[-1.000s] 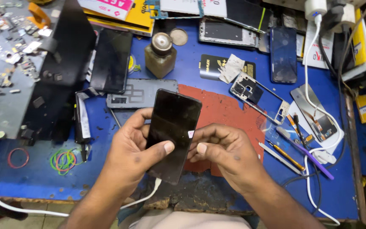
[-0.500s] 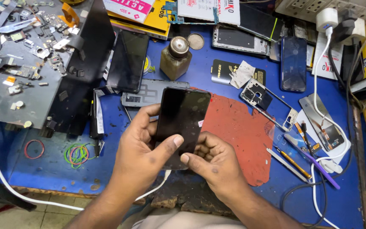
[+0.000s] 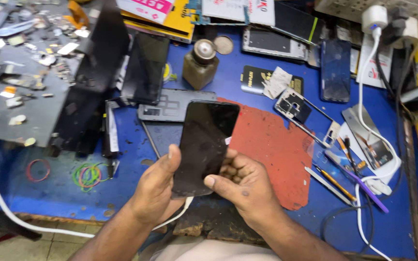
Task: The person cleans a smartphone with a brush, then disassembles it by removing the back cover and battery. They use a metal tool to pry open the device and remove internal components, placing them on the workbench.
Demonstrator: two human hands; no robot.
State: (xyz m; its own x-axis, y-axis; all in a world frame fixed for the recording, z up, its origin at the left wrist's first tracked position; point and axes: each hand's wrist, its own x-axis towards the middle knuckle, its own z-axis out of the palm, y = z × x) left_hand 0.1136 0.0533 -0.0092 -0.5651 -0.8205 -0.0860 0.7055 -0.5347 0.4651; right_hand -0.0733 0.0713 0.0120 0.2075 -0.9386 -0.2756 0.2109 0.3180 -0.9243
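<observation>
I have both hands closed around a dark phone: my left hand grips its lower left edge with the thumb lying along the side, and my right hand clasps the lower right corner, thumb pressed on the glass. The phone tilts up and away from me over the blue bench, its top end just above a grey back cover and beside the red mat.

Further out, a small black packet lies flat behind the mat with a pale torn label on it. Along the back edge lean a pink box and a yellow box. A squat brown bottle with a metal top stands near them; I cannot tell what it contains.

Compared with half a second ago, the hands and phone sit slightly lower and my left thumb has slid off the screen to the edge.
</observation>
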